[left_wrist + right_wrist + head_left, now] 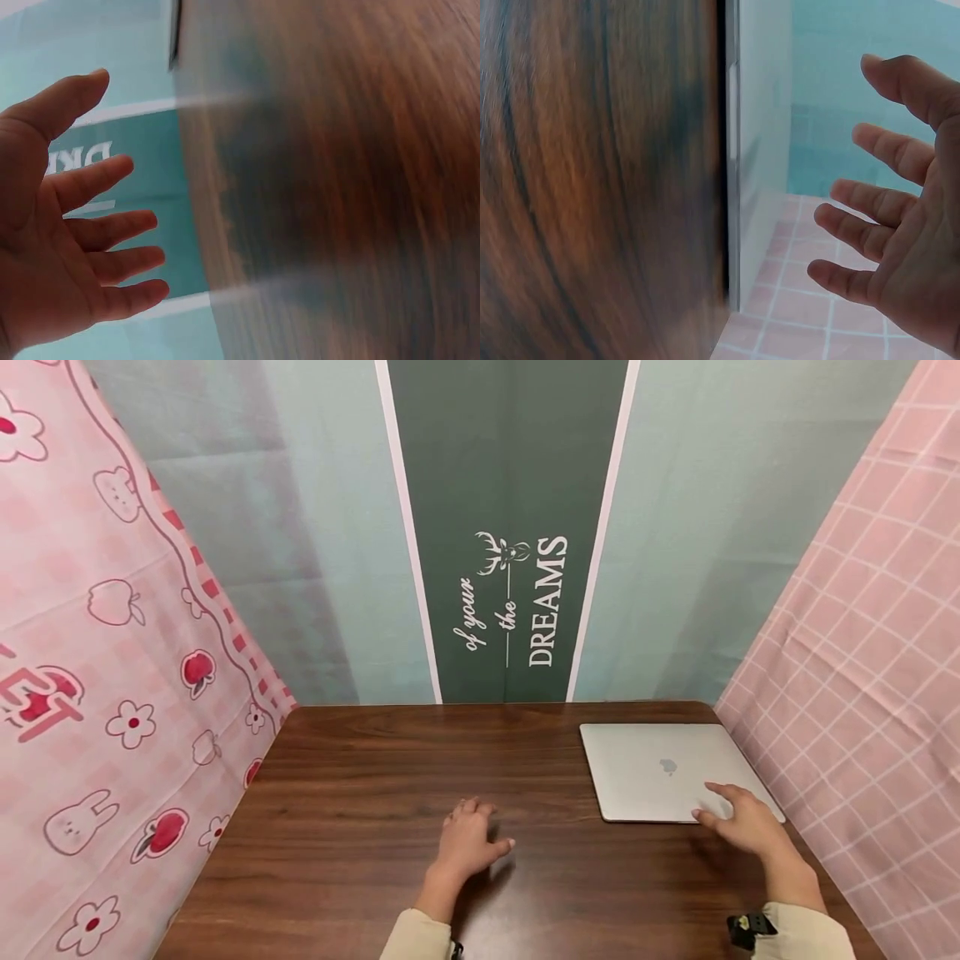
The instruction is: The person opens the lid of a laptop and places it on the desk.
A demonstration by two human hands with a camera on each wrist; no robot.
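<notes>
A closed silver laptop (645,777) with an apple logo lies flat at the right rear of the wooden table (375,768). My right hand (746,827) hovers over the laptop's front right part, fingers spread and holding nothing; in the right wrist view, the hand (907,217) is apart from the laptop's front edge (733,180). Above the middle of the table is my left hand (467,842), its shadow falling on the wood. The left wrist view shows that hand (75,232) with thumb and fingers extended and nothing in the palm.
A pink patterned cloth (135,643) hangs along the left side and a pink grid cloth (877,677) along the right, close to the laptop. Behind the table hangs a green and blue backdrop (510,485) with white lettering.
</notes>
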